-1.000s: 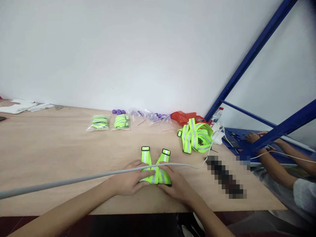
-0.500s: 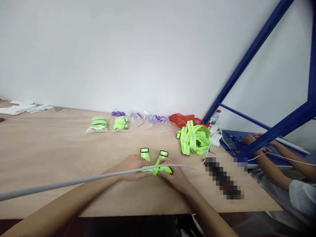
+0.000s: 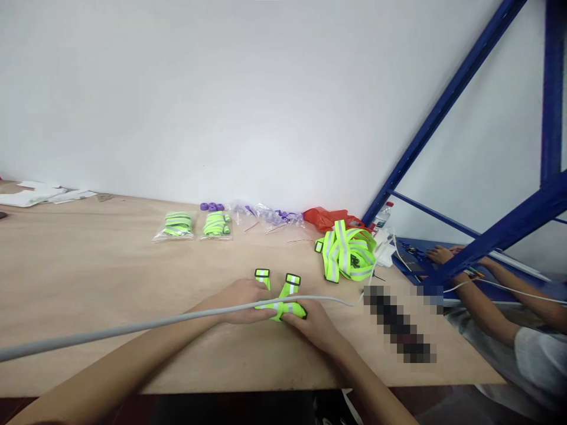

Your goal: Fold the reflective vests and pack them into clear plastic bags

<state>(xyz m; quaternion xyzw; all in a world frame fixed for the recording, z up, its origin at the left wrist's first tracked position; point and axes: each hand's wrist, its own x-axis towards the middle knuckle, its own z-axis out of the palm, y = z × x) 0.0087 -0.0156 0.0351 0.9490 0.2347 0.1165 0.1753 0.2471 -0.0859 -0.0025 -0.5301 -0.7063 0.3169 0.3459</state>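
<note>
A folded neon-yellow reflective strap (image 3: pixel 290 309) with grey stripes lies at the table's front, between my two hands. Its two ends with black buckles stick out away from me. My left hand (image 3: pixel 243 300) grips the strap's left side, fingers closed round it. On the right side, my right hand (image 3: pixel 313 323) is closed on the rolled part, with the thumb nearest me. A grey cable (image 3: pixel 212 311) crosses in front of the camera and partly covers both hands. Farther right sits a loose heap of the same reflective straps (image 3: pixel 348 252).
Two bagged straps (image 3: pixel 178 224) lie toward the wall beside purple rolls (image 3: pixel 212 206). Clear plastic bags (image 3: pixel 266 213), a red bag (image 3: pixel 328 218) and a bottle (image 3: pixel 383 215) stand along the back. A blue metal frame (image 3: pixel 425 124) rises at right; behind it a co-worker's hands (image 3: pixel 440 255) work.
My right hand has shifted slightly toward me, and its fingers have come off the top near the right buckle. The strap looks a little more tightly gathered. The view has shifted slightly.
</note>
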